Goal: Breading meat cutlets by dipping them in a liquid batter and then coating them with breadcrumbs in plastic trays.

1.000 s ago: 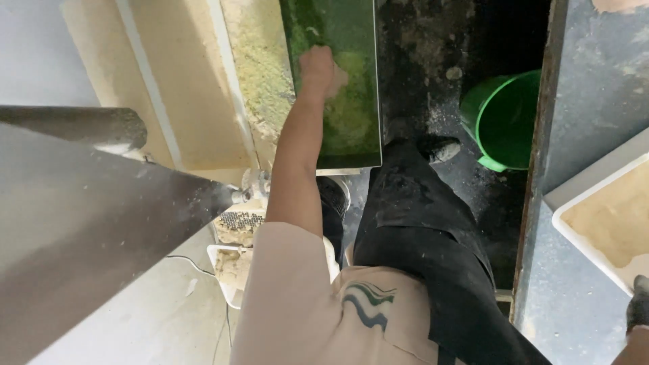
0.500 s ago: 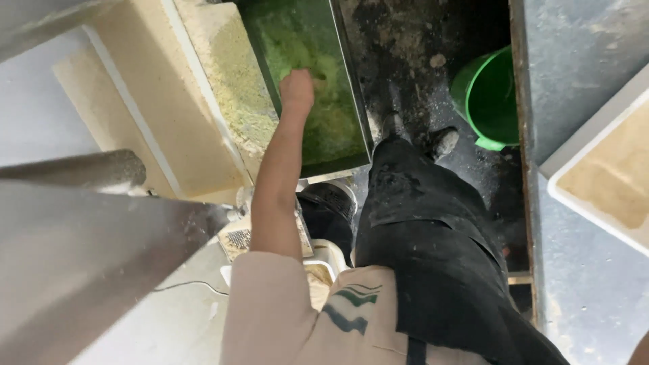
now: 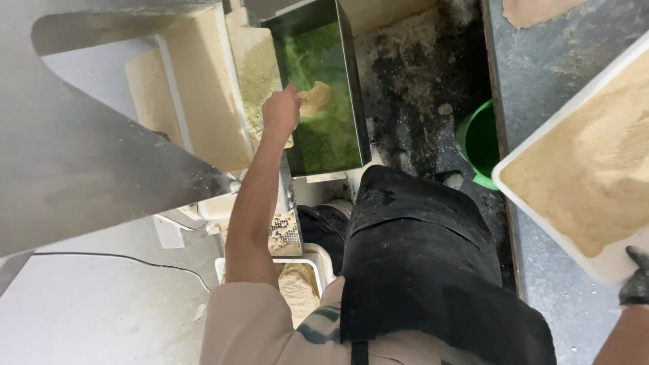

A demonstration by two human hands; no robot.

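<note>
Reaching deeper than before, your left hand now rests on the green tray, fingers curled, right hand gloved, grip unclear, gritty dark floor, steel bench.

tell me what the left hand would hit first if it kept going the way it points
Probably the tan lump lying on the green mash in the metal tray; the left hand already looks almost on it, though depth is unclear.

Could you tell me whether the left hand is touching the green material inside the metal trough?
Cannot tell. In the head view the left hand overlaps the metal trough edge beside the green material, but no contact or gap shows plainly.
</note>
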